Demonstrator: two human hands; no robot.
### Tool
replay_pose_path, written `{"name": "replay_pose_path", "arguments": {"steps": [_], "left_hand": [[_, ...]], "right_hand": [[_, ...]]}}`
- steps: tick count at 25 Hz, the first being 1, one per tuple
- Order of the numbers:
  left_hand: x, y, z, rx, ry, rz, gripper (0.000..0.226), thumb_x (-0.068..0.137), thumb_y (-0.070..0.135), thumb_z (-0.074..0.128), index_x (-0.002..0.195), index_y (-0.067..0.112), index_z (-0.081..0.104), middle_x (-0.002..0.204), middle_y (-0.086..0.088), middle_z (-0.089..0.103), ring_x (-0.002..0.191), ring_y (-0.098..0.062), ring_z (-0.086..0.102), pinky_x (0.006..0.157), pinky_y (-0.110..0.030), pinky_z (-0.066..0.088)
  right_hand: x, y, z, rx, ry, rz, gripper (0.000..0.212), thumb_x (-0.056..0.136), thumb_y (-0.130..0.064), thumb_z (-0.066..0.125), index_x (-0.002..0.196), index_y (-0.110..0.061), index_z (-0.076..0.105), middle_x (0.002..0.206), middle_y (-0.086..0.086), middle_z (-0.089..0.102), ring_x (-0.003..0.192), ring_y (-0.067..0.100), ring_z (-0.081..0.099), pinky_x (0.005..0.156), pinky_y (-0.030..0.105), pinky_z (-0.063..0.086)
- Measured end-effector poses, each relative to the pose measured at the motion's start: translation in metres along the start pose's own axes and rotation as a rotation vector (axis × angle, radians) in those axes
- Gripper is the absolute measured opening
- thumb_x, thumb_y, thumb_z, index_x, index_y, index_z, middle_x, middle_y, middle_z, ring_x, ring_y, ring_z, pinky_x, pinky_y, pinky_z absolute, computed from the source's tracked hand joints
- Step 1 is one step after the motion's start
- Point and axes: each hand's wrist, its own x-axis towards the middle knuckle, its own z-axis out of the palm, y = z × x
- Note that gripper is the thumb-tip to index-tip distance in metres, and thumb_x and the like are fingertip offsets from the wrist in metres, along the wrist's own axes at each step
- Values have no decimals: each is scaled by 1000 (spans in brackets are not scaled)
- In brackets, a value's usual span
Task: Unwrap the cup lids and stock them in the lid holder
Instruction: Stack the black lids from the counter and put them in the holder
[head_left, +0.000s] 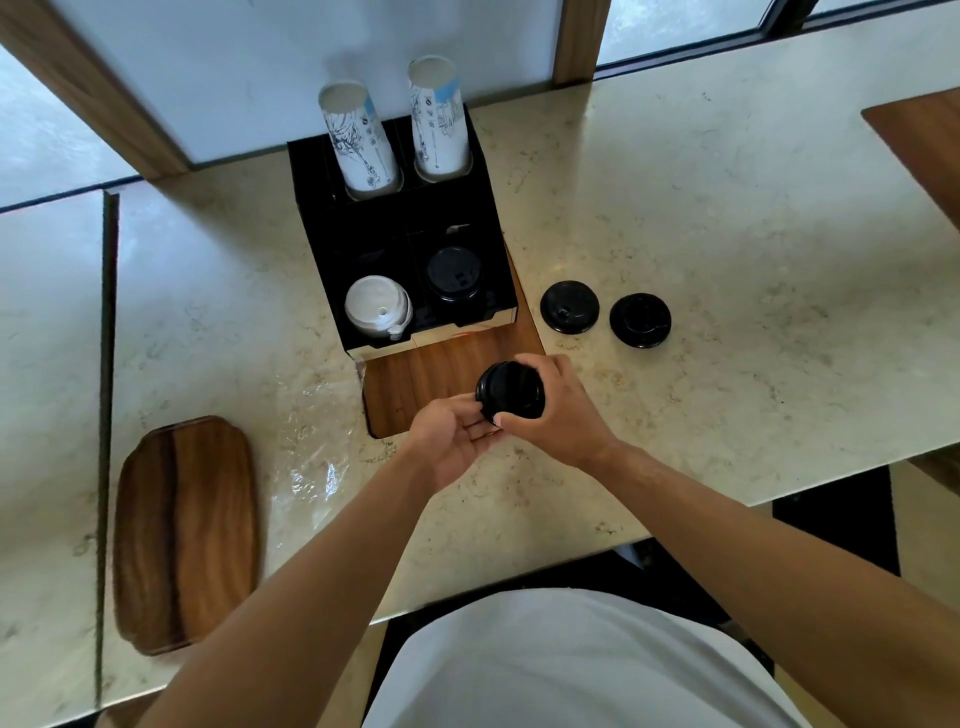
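Hands: two. The right hand (558, 410) curls its grip round a short stack of black lids (511, 391), held above the near end of the board. The left hand (457, 439) lies palm up beneath the stack, fingers relaxed, fingertips touching its near rim.
Loose lids: two black ones, lid A (570, 306) and lid B (640, 319), flat on the worktop (727, 260) right of the holder, just beside each other, not touching.
Holder: one black holder (363, 228) standing on the far end of the board. Front row, two bays: the left has a white lid stack (377, 310), the right a black lid stack (453, 275).
Cups: two paper cup stacks in the back row, left cups (358, 140) and right cups (438, 117), both leaning away from the camera.
Wrap: one clear sheet of wrap (311, 441), crumpled flat on the worktop left of the hands.
Boards: two. The board (415, 384) under the holder juts toward the person; a second wooden tray (187, 530) lies well apart at the near left.
Edges: the worktop's near edge runs just in front of the person's white shirt (571, 665); a seam (106, 364) splits the surface at the left. A wall stands close behind the holder.
Open room: a wide bare stretch right of the loose lids, and bare surface between the wrap and the tray.
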Motion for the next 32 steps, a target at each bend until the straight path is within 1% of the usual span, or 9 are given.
{"name": "replay_pose_path", "arguments": {"steps": [6,11,15,17,22,25,27,30,32], "left_hand": [[-1,3,-2,-28,-3,16,29,99,22,59,118,0,67,111,-23,76,108,-35,72,97,-48,58],[3,6,1,79,70,108,34,92,2,71,123,-9,60,99,-22,74,86,-28,76,84,-41,63],[4,12,0,51,78,98,33,93,0,68,124,-7,59,116,-30,71,110,-42,70,81,-43,64],[5,13,-2,54,67,93,33,93,1,68,125,-6,60,117,-29,71,112,-42,69,80,-42,64],[11,15,-3,37,32,73,28,99,8,63,125,-4,61,116,-25,73,112,-38,70,78,-37,63],[15,18,-2,19,5,69,25,101,9,59,123,-3,63,117,-26,73,114,-39,69,85,-42,63],[20,21,1,30,10,67,25,101,10,59,123,-3,64,118,-26,72,117,-39,67,90,-43,61],[27,27,5,15,38,50,26,101,10,59,123,-3,63,118,-25,73,118,-38,67,86,-41,63],[31,29,5,-5,54,37,27,100,9,60,124,-3,63,117,-26,73,115,-37,68,82,-39,63]], "right_hand": [[4,-6,7,41,-18,-4,83,71,-48,82,142,-30,43,133,-5,37,119,13,49,82,7,42],[11,-9,3,140,-37,75,83,71,-52,81,143,-29,45,132,-6,42,116,7,52,80,8,44],[25,-7,-3,530,-7,357,51,98,-35,63,142,-14,52,133,6,62,116,20,65,93,38,61],[31,-3,-7,591,-12,419,38,101,-25,60,136,-9,61,129,13,67,113,27,69,92,44,62],[41,4,-10,699,-21,461,30,101,-14,62,130,-6,66,121,14,72,109,28,72,94,44,61],[50,7,-15,728,-37,483,26,100,-15,62,124,-7,69,116,14,75,104,26,75,85,35,62],[58,9,-21,661,-29,469,25,100,-20,61,120,-8,71,110,13,77,102,26,75,85,34,62],[78,20,-34,134,142,322,26,97,-23,63,121,-14,69,113,0,69,103,17,68,90,26,53],[94,26,-44,-97,238,219,31,92,-16,67,123,-14,65,122,4,56,113,20,58,96,22,42]]}}
